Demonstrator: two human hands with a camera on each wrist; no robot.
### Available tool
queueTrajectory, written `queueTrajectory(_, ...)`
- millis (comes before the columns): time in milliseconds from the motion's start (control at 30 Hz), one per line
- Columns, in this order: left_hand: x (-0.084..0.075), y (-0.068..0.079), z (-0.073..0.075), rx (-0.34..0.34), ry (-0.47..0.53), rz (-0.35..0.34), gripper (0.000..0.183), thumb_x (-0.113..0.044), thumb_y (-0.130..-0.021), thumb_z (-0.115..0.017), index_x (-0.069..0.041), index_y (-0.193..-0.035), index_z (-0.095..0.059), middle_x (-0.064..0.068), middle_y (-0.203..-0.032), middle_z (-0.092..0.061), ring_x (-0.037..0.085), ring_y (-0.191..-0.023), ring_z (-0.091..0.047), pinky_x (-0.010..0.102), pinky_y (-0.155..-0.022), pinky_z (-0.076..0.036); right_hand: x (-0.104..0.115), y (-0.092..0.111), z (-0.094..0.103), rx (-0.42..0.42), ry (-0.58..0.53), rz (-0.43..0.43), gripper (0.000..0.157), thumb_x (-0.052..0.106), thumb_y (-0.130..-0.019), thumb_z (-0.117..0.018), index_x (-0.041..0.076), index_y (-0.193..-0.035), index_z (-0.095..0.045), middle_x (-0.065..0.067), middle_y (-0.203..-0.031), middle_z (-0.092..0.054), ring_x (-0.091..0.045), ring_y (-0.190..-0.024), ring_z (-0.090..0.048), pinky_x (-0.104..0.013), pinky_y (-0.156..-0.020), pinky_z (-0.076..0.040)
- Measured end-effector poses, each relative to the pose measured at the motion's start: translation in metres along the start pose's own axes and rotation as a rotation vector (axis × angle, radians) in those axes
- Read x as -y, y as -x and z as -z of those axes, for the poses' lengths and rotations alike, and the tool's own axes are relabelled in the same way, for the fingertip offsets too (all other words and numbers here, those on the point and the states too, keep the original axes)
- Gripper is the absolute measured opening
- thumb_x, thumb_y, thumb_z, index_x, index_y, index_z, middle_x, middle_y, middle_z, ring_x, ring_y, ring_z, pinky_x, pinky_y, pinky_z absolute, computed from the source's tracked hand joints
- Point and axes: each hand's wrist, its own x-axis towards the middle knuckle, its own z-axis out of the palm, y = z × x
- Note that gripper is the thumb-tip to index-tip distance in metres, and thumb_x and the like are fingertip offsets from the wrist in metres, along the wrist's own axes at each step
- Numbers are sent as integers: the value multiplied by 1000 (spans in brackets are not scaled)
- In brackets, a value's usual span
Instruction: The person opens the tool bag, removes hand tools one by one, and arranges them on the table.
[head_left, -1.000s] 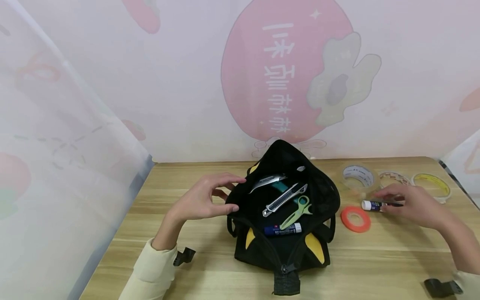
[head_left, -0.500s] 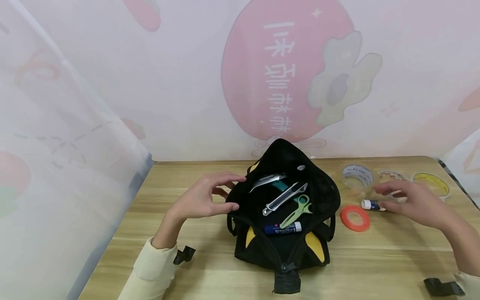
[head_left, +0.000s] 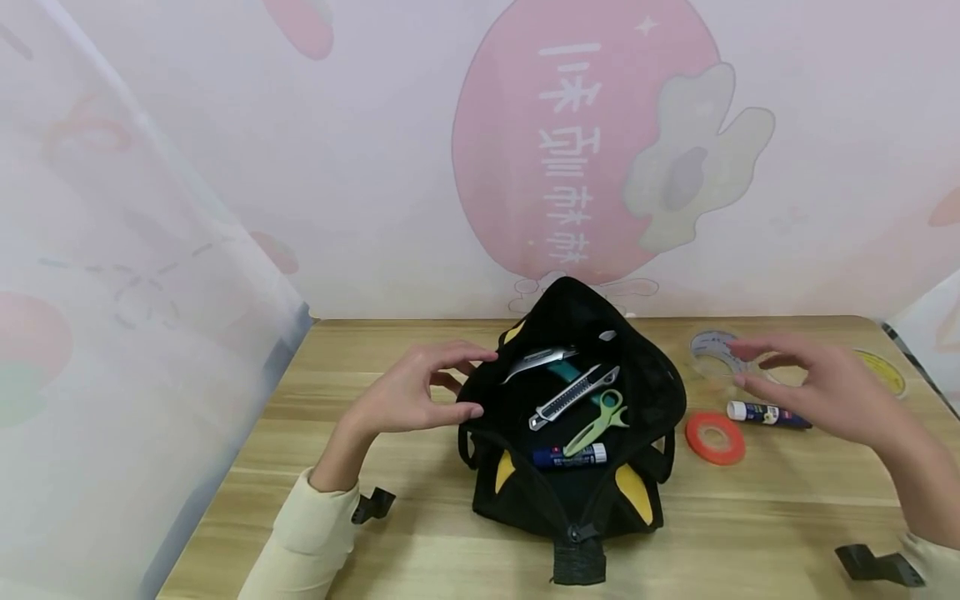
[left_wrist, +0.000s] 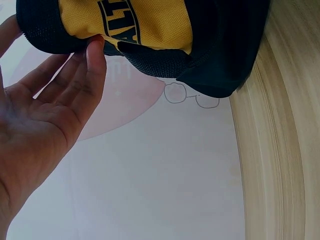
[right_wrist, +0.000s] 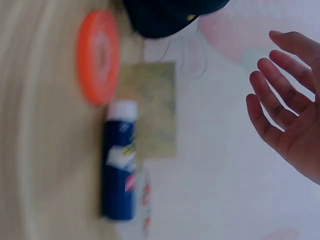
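A black tool bag (head_left: 521, 504) with yellow patches gapes open on the table. My left hand (head_left: 420, 387) grips its left rim, thumb and fingers either side of the cloth; lettering on the yellow side (left_wrist: 155, 22) shows in the left wrist view. Inside lie a glue stick (head_left: 570, 456), green scissors (head_left: 596, 425), a utility knife (head_left: 573, 398), a second silver knife (head_left: 540, 361) and a teal piece partly hidden. My right hand (head_left: 832, 387) holds nothing, fingers loosely bent, raised above another glue stick (head_left: 767, 414), which lies flat, white cap leftward.
An orange-red tape roll (head_left: 715, 438) lies right of the bag. Behind it are a clear tape roll (head_left: 708, 340) and a yellow-cored roll (head_left: 885, 372); one between them is mostly covered by my right hand. A printed cloth (head_left: 375, 167) closes off the table's back edge.
My right hand has let go of the glue stick on the table and lifted away, back toward the tape rolls. The left hand keeps its hold on the bag.
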Motion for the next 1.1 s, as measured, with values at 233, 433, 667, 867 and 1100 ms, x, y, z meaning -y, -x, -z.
queueTrajectory(233,-1,-1,0,2,-1,-6,62,-8,-88,-86,-3,-146,-63,15,-144,-68,27,-113,-74,32,-90,-66,40,-30,5,-5,-12,119,54,4,-80,-93,27,-126,-77,14,-117,-76,10,-101,-67,-3,-90,-50)
queueTrajectory(433,0,-1,0,5,-2,-13,62,-9,-88,-86,-2,-146,-63,15,-143,-69,27,-113,-74,31,-89,-66,57,-53,4,27,-93,251,59,-5,-76,-92,21,-126,-76,15,-119,-74,8,-107,-66,-6,-92,-54)
queueTrajectory(667,0,0,0,4,0,-7,62,-10,-88,-87,-3,-146,-63,15,-143,-69,27,-114,-74,31,-89,-66,77,-74,-7,135,-171,282,50,2,-85,-89,20,-130,-75,5,-123,-76,-1,-108,-68,-11,-92,-56)
queueTrajectory(867,1,0,-1,0,0,-11,63,-9,-88,-87,-2,-146,-64,15,-143,-69,27,-113,-74,31,-89,-66,91,-89,-19,179,-145,346,48,7,-86,-90,21,-130,-76,7,-124,-76,-10,-101,-68,-19,-88,-59)
queueTrajectory(1100,0,0,-2,-4,-1,-13,63,-9,-87,-87,-3,-145,-64,14,-142,-69,26,-112,-74,31,-89,-67,101,-103,-36,287,-122,321,43,16,-90,-88,20,-131,-75,6,-129,-75,-7,-108,-68,-33,-90,-63)
